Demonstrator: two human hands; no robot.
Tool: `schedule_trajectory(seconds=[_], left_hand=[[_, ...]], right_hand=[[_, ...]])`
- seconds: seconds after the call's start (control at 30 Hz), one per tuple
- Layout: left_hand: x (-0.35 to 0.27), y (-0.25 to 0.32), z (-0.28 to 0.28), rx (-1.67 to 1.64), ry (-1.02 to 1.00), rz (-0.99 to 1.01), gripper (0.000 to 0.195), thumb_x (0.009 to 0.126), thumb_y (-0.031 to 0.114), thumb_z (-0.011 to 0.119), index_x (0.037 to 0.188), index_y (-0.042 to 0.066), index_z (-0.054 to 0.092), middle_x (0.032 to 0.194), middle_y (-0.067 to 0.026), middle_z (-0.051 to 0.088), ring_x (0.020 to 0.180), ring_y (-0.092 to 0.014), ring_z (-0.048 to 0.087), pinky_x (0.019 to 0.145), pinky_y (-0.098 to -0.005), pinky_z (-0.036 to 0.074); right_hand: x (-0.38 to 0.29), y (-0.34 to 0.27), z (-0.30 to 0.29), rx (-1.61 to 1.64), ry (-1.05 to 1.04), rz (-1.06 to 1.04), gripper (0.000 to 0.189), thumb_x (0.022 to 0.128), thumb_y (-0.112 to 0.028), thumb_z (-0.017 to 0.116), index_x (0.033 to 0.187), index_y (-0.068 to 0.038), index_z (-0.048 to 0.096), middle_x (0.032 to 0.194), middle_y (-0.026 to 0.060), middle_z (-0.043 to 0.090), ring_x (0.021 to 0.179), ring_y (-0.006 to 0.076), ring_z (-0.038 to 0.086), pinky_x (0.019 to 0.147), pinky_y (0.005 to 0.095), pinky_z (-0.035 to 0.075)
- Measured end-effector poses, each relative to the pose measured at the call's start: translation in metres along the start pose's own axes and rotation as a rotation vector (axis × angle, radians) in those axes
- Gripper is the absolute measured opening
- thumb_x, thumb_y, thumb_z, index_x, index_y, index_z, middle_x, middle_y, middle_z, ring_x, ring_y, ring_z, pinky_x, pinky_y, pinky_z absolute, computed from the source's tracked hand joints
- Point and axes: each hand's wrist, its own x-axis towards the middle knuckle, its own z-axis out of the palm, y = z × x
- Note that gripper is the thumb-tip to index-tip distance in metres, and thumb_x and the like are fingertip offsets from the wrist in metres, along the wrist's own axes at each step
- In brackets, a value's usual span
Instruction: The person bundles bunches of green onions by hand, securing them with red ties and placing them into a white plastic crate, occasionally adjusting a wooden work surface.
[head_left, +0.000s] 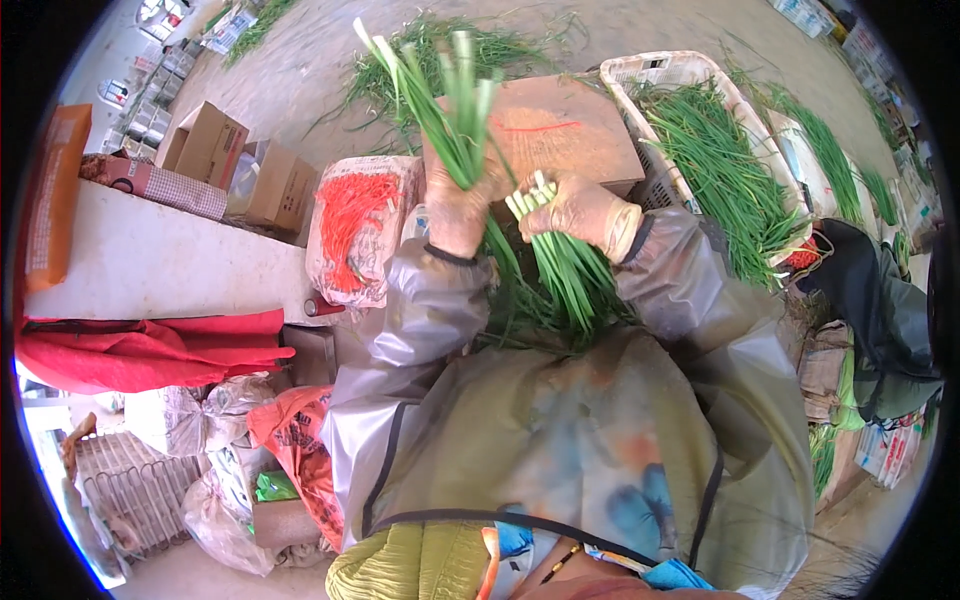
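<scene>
My gloved left hand (457, 214) grips a few scallion-like green stalks (431, 112), their white ends fanned upward and blurred. Close beside it, my gloved right hand (577, 210) is closed around a thicker bunch of the same stalks (570, 277). This bunch has its white ends (532, 196) gathered level above the fist, and its leaves hang down toward my lap. Just beyond both hands is a brown board (555, 150) with one red tie (541, 127) lying across it. More leaves lie below my hands, partly hidden by my sleeves.
On the right, a white plastic crate (615, 71) holds many green stalks (712, 165). Red ties (356, 217) lie on a printed sack (330, 169) at left. Loose greens (420, 67) cover the floor ahead. Cardboard boxes (277, 187) stand farther left. Another person's dark clothing (862, 300) shows at right.
</scene>
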Motion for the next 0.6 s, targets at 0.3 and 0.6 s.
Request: schedule_trajectory(seconds=[0.3, 0.6], left_hand=[[-0.025, 0.032, -0.012, -0.186, -0.252, -0.293, 0.028, 0.084, 0.023, 0.061, 0.102, 0.003, 0.055, 0.091, -0.0095, 0.062, 0.063, -0.014, 0.052, 0.06, -0.0252, 0.042], [-0.03, 0.031, 0.012, -0.281, -0.239, -0.483, 0.038, 0.086, 0.02, 0.057, 0.118, 0.001, 0.051, 0.088, -0.0131, 0.064, 0.072, -0.018, 0.06, 0.068, -0.0276, 0.05]], right_hand=[[-0.037, -0.041, -0.039, 0.132, 0.006, -0.17, 0.029, 0.071, -0.016, 0.067, 0.094, 0.0, 0.059, 0.085, 0.0071, 0.062, 0.084, 0.0148, 0.058, 0.077, 0.028, 0.044], [0.001, -0.042, -0.018, 0.261, 0.173, -0.252, 0.03, 0.073, -0.005, 0.067, 0.101, 0.002, 0.058, 0.087, 0.007, 0.063, 0.079, 0.0157, 0.06, 0.071, 0.0264, 0.048]])
